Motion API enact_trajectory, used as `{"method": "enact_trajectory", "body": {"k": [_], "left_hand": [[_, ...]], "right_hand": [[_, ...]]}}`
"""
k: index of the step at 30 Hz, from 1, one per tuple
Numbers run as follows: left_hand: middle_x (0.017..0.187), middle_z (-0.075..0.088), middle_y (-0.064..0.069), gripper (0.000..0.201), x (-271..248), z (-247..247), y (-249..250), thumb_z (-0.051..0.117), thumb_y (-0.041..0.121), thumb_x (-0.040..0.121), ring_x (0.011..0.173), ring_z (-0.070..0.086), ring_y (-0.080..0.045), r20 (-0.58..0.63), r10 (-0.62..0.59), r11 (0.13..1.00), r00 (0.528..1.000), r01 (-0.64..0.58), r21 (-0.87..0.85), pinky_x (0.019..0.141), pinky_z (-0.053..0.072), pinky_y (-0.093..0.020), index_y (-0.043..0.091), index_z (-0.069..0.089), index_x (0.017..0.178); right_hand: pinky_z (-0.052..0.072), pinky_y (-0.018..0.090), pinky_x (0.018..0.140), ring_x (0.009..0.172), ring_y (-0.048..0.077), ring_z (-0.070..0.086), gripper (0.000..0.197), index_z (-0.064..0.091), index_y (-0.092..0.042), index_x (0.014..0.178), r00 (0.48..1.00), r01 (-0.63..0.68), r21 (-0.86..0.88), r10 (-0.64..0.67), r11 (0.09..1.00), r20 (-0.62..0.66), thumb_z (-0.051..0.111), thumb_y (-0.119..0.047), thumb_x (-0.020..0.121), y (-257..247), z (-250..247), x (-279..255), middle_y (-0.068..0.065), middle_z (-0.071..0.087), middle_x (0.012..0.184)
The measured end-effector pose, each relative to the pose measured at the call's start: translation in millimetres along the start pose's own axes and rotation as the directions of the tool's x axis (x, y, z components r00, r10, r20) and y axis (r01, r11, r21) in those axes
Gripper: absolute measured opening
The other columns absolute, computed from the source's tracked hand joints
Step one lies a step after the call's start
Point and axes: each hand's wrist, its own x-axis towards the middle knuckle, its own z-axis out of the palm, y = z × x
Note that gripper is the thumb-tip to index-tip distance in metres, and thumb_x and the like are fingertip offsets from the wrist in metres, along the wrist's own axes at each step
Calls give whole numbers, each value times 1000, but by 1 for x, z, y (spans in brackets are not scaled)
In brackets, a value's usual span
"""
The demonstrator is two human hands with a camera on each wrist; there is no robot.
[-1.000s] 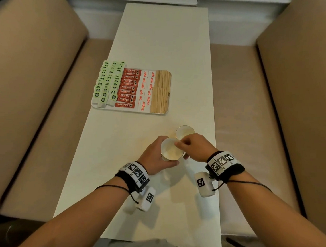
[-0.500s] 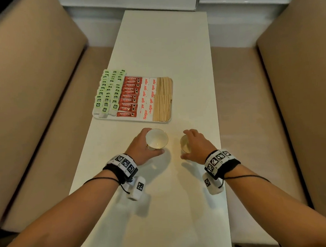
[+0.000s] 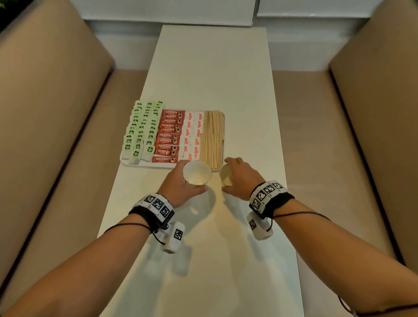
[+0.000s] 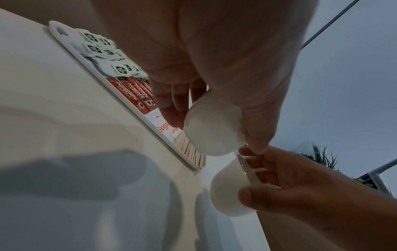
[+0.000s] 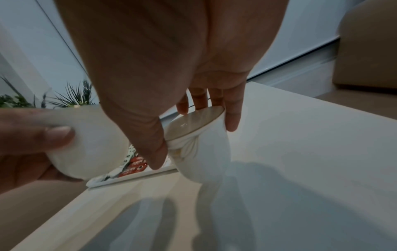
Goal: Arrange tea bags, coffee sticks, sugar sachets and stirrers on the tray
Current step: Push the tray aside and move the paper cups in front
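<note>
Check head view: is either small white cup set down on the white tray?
No: left hand and right hand each hold a cup short of the tray.

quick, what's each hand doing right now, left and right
Left hand: fingers curled round a white cup, holding it.
Right hand: fingers curled round a second white cup, holding it.

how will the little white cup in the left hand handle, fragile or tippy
The cup looks glazed and thin-rimmed, so probably hard, breakable and a bit slick. The left hand holds it alone, so likely light. Its rounded bottom, seen from the left wrist, suggests it may tip if nudged.
</note>
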Motion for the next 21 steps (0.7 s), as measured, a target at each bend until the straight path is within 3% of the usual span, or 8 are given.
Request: {"method": "enact_trajectory", "body": {"k": [3, 9, 14, 17, 19, 21], "left_hand": [[125, 56, 4, 84, 7, -3, -2, 90, 40, 69, 116, 55, -17, 7, 15, 1000, 1000, -15, 13, 97, 47, -32, 23, 43, 136], [128, 55, 4, 85, 20, -9, -1, 90, 42, 68, 117, 54, -18, 3, 19, 999, 1000, -19, 28, 101, 47, -37, 22, 43, 136], [129, 50, 2, 88, 32, -12, 5, 91, 45, 65, 116, 51, -17, 31, 79, 988, 996, -83, 132, 98, 46, -35, 25, 44, 137], [123, 47, 2, 91, 43, -14, 14, 92, 49, 62, 110, 50, -15, 35, 126, 972, 991, -131, 195, 96, 46, -33, 26, 46, 138], [119, 48, 4, 92, 52, -17, 23, 91, 52, 60, 105, 52, -14, 71, 165, 961, 984, -177, 212, 93, 48, -33, 27, 47, 137], [117, 48, 6, 91, 65, -18, 35, 90, 56, 59, 102, 54, -12, 120, 206, 946, 971, -229, 229, 89, 50, -32, 29, 48, 136]], "right_hand": [[54, 43, 93, 124, 29, 52, 92, 29, -21, 151, 1000, -4, -1, 4, 1000, 16, 81, -41, 79, -1, 5, 6, 7, 44, 145], [52, 41, 96, 127, 29, 49, 89, 28, -19, 151, 1000, -10, 4, 10, 1000, 20, 79, -37, 81, 2, 15, 7, 8, 42, 147], [38, 46, 114, 139, 29, 40, 91, 32, -18, 152, 998, 57, -23, -57, 998, 9, 75, -54, 81, 3, -2, 9, 6, 37, 156], [29, 42, 120, 145, 24, 31, 90, 33, -19, 154, 987, 154, -6, -154, 988, -45, 71, -58, 83, 0, -29, 13, 5, 35, 159], [31, 39, 118, 144, 21, 33, 94, 29, -20, 155, 977, 211, 32, -210, 977, -35, 75, -56, 81, -5, -47, 15, 3, 36, 158], [41, 39, 110, 136, 21, 43, 94, 25, -25, 155, 976, 218, 95, -220, 971, 6, 75, -54, 82, -8, -60, 19, 1, 42, 153]]}}
